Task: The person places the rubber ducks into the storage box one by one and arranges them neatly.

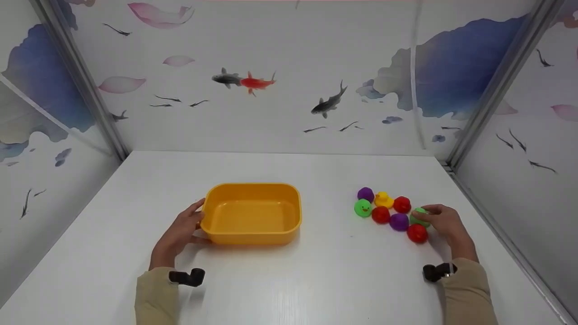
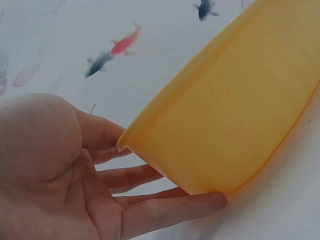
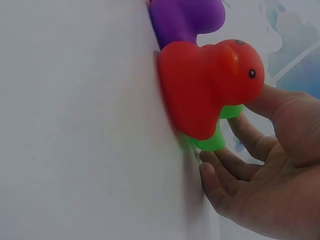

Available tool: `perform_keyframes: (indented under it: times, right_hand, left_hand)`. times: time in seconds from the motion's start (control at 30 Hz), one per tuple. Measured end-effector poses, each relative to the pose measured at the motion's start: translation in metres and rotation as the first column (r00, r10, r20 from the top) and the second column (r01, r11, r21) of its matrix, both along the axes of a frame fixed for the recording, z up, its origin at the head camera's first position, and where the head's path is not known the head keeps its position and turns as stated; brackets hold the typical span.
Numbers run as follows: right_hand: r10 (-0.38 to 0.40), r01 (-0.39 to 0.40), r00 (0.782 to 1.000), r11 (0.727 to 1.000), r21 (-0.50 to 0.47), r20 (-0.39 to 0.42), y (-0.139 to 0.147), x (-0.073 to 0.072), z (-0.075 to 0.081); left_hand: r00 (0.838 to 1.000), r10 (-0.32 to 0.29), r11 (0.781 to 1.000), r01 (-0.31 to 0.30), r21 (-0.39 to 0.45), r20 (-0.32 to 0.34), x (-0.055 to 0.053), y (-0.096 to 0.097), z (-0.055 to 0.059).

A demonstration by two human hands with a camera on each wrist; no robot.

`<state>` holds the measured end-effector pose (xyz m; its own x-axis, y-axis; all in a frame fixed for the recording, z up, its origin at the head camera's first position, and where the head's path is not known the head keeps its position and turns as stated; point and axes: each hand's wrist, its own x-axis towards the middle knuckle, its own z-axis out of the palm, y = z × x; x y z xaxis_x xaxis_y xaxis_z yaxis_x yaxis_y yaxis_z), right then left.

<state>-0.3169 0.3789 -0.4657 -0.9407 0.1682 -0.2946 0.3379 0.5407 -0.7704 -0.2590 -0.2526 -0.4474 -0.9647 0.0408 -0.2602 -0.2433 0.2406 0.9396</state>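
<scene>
A yellow plastic tub (image 1: 253, 237) stands on the table, left of centre. My left hand (image 1: 183, 230) is at its left wall, thumb by the rim and the other fingers stretched out along the side, as the left wrist view shows of the tub (image 2: 225, 110) and hand (image 2: 60, 170). My right hand (image 1: 445, 223) pinches a green rubber duck (image 1: 420, 216) between thumb and fingers, at the right end of a duck group. A red duck (image 3: 200, 90) partly hides the green duck (image 3: 212, 140) in the right wrist view.
Several more small ducks stand close together: purple (image 1: 365, 194), yellow (image 1: 384, 200), green (image 1: 363, 208), red (image 1: 402, 204) and another purple (image 1: 399, 222). White panels with painted fish (image 1: 257, 82) enclose the table (image 1: 289, 289) at the back and sides.
</scene>
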Motion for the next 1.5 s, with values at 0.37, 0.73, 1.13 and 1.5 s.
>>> perform_keyframes:
  times: [0.37,0.73,1.13,1.5]
  right_hand:
    - [-0.026,0.025,0.999,1.000,-0.008,-0.026,0.001,0.003,0.006]
    - [-0.014,0.014,0.995,1.000,-0.006,-0.103,-0.008,0.005,0.026]
    - [0.007,-0.014,0.991,0.998,-0.057,-0.132,-0.030,0.005,0.047]
    - [0.073,-0.078,0.991,0.996,-0.048,-0.110,-0.054,0.005,0.056]
  left_hand:
    - [1.000,-0.002,1.000,0.002,0.007,0.011,-0.002,0.001,-0.004]
    - [1.000,-0.004,1.000,0.004,-0.014,0.003,-0.004,0.002,-0.003]
    - [1.000,-0.004,1.000,0.004,0.004,-0.001,-0.001,-0.001,-0.004]
    - [1.000,0.000,1.000,0.000,0.009,0.020,-0.003,-0.002,-0.004]
